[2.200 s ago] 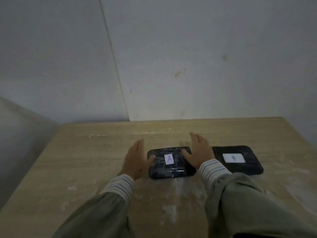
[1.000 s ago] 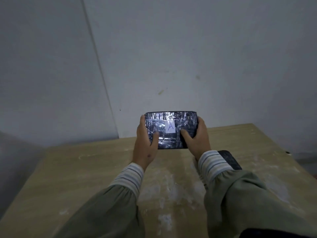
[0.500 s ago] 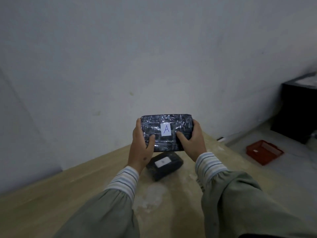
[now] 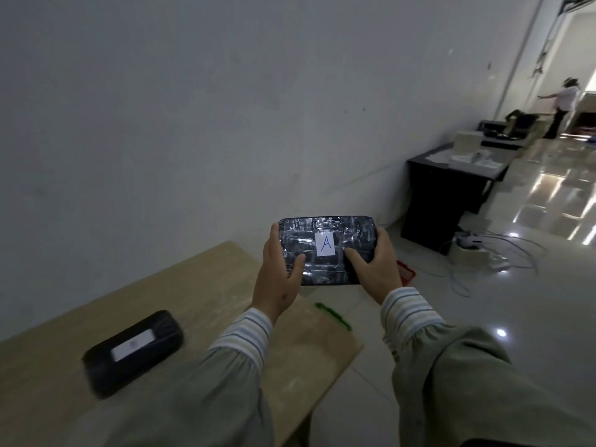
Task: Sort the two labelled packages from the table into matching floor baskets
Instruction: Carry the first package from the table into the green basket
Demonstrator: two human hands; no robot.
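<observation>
Package A (image 4: 327, 250) held up in the air past the far corner of the table (image 4: 200, 285), face toward the camera, white label with a blue "A" at its middle. Left hand (image 4: 277, 279) clamped on its left end, thumb pressed on the front, other fingers wrapped behind. Right hand (image 4: 377, 269) clamped on its right end in the same way, thumb on the front near the label. Both in striped cuffs under grey-green sleeves.

Second package (image 4: 132, 353) lying flat on the table at lower left, well apart from the hands, black wrap, white label too blurred to read.

On the floor beyond the table corner: edge of a green basket (image 4: 333, 316) showing just past the table, and part of a red basket (image 4: 405, 273) showing behind the right hand. Rest of each hidden.

Farther right, a black desk (image 4: 438, 201) against the wall, cables (image 4: 483, 253) on the glossy floor beside it. A person (image 4: 562, 108) standing far off at upper right.
</observation>
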